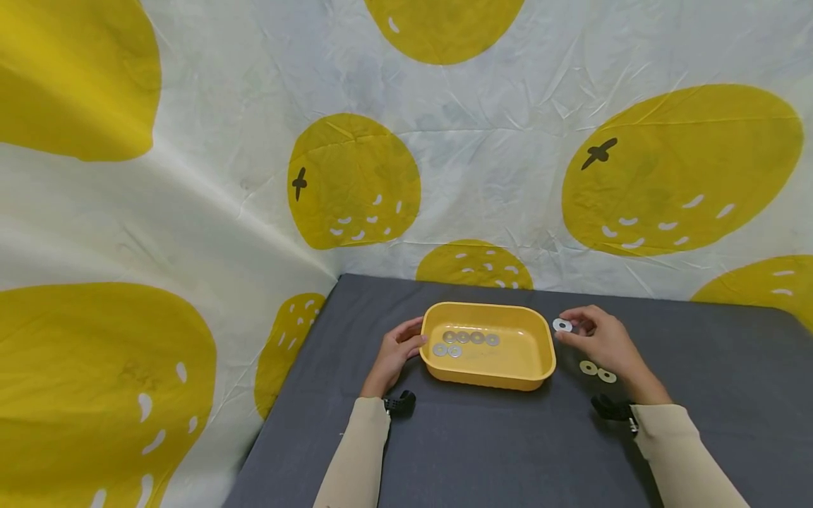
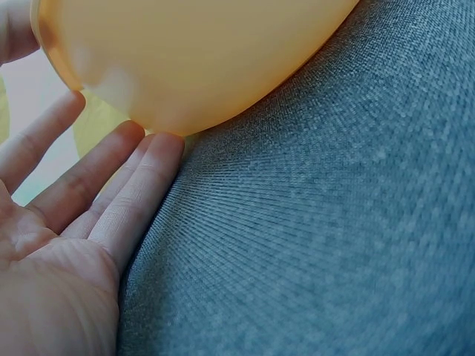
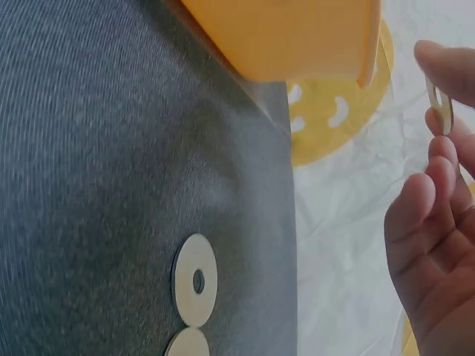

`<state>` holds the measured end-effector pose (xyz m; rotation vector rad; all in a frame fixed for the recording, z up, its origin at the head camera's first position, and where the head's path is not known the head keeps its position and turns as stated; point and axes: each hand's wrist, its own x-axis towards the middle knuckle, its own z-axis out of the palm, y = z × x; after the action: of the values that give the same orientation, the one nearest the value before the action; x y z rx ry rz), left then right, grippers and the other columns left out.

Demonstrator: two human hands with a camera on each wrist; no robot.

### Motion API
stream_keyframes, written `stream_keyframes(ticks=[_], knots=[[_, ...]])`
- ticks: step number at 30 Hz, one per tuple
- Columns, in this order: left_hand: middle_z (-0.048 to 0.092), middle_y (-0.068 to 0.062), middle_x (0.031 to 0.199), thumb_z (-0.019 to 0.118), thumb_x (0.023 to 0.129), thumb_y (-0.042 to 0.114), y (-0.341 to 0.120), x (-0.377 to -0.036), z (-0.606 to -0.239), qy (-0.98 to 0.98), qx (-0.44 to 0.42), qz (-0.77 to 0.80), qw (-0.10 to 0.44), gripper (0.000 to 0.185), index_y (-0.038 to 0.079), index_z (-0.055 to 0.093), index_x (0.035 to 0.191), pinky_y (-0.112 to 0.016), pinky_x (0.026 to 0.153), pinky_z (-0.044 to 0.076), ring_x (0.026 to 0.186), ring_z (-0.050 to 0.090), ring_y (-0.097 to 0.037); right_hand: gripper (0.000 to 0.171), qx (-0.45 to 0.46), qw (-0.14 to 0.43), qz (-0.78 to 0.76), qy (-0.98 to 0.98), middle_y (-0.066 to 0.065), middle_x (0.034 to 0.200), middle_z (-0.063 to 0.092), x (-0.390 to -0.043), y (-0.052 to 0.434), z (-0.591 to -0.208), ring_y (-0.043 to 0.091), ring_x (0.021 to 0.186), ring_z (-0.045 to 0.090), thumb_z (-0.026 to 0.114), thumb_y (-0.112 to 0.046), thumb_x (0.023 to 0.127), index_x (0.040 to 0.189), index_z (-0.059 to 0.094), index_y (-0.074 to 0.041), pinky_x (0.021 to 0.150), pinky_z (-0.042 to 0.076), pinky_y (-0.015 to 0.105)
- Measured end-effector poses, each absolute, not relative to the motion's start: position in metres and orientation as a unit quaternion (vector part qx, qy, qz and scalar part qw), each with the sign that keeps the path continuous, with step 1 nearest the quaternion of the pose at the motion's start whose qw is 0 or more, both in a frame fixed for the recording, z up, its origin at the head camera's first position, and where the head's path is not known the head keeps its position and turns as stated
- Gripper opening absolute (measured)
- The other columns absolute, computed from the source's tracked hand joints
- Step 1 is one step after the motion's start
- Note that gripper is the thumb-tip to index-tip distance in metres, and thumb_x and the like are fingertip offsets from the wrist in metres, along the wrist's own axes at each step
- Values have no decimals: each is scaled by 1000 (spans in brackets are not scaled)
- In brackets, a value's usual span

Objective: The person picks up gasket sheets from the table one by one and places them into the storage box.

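A yellow rectangular tray (image 1: 489,381) sits on the dark grey cloth, with several flat metal washers (image 1: 478,338) lying in two rows towards its left half. My left hand (image 1: 396,353) holds the tray's left end, thumb at the rim and fingertips (image 2: 159,152) against the outer wall. Just beyond the right rim, my right hand (image 1: 600,340) pinches one washer (image 3: 441,107) between thumb and fingertips, raised above the cloth. Two more washers (image 3: 195,280) lie touching on the cloth near the right wrist; the right wrist view cuts off the second.
The grey cloth (image 1: 495,451) covers the table. Behind it and along the left hangs a white curtain (image 1: 495,176) printed with large yellow fruit shapes. Dark straps (image 1: 400,403) circle both wrists, below beige sleeves.
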<state>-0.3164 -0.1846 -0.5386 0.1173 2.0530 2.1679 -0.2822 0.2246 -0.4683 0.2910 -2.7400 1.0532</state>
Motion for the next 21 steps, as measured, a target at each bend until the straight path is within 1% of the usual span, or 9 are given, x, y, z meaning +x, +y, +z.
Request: stream_keyframes(ticks=[8,14,21], knots=[[64,-16,136,73,95,17,-184,-317,-539,682,40,726,75,48,19,62,142,-31,92,59,113,67,-16,36,104,107,360,-921,10,105,61,-282,211,-468,13,77,48,79,-30,92,120,71,-8,60,42,25],[63,-17,137,73,95,15,-184,-317,-538,680,41,728,75,49,18,62,142,-30,92,59,114,66,-16,31,111,124,363,-917,9,102,61,-284,200,-467,12,75,49,80,-23,91,117,73,-8,61,42,24],[63,-17,137,72,95,14,-183,-317,-537,681,35,727,78,48,19,62,142,-30,91,59,113,66,-15,29,127,132,359,-915,10,101,61,-284,187,-463,14,76,48,80,-18,90,116,72,-6,61,41,25]])
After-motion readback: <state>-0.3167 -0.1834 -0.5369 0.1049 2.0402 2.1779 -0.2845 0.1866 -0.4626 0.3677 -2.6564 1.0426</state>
